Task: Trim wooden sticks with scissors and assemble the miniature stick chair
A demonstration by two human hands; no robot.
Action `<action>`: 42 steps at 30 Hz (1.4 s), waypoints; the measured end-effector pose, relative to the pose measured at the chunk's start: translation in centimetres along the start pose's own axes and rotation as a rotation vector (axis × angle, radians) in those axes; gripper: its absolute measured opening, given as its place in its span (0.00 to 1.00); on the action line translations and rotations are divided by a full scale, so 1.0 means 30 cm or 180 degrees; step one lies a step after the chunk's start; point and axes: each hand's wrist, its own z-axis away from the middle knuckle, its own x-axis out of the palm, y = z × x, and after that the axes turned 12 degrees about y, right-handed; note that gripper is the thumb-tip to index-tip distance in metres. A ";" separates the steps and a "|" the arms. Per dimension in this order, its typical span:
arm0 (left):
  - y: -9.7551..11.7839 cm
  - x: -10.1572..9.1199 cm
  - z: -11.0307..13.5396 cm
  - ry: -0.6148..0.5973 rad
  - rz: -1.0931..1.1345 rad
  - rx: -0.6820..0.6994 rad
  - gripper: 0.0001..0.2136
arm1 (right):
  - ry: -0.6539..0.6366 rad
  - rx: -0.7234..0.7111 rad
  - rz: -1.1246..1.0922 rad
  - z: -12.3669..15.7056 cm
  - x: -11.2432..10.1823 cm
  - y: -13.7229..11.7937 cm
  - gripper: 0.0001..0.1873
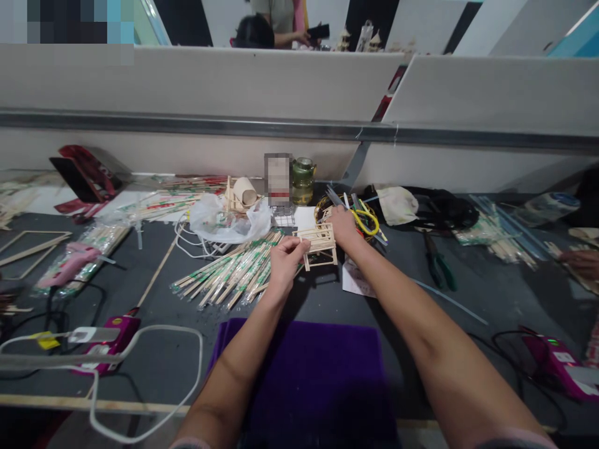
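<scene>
My left hand (286, 260) pinches a small frame (321, 240) built of thin wooden sticks, which looks like a miniature chair or table with slats and legs. It is held above the dark table. Just beyond the frame, my right hand (342, 226) reaches over the near left side of a round wicker basket (322, 202). Its fingers are bent down and partly hidden, so what they grip does not show. The basket holds scissors (336, 197) and a yellow-handled tool (367, 222). Left of my left hand lies a pile of plastic-wrapped wooden sticks (229, 271).
A purple cloth (309, 374) lies in front of me. Pliers (438, 262) rest on the right, a pink glue gun (70, 263) on the left. Cables cross around a magenta power strip (115, 340). Behind stand a green glass jar (303, 181) and a white partition (196, 81).
</scene>
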 end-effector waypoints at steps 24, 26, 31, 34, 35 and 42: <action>0.004 0.000 -0.001 -0.0041 -0.0026 -0.0006 0.14 | 0.0025 0.0248 -0.0311 -0.008 -0.010 -0.009 0.20; 0.004 0.001 0.000 -0.0021 -0.0007 -0.0024 0.15 | 0.0057 0.0293 -0.0421 0.001 -0.025 0.013 0.18; 0.006 0.002 0.004 -0.0019 -0.0009 -0.0054 0.15 | 0.0592 0.0921 -0.1240 0.076 -0.068 0.085 0.15; 0.006 0.001 0.004 -0.0015 -0.0020 -0.0077 0.15 | 0.1621 0.1209 -0.2965 0.159 -0.101 0.085 0.12; 0.006 0.001 0.004 -0.0015 -0.0029 -0.0068 0.14 | 0.1884 0.1140 -0.3451 0.187 -0.112 0.071 0.11; 0.013 0.002 0.007 -0.0012 -0.0006 0.0015 0.12 | 0.2003 0.0372 -0.3888 0.266 -0.158 -0.101 0.07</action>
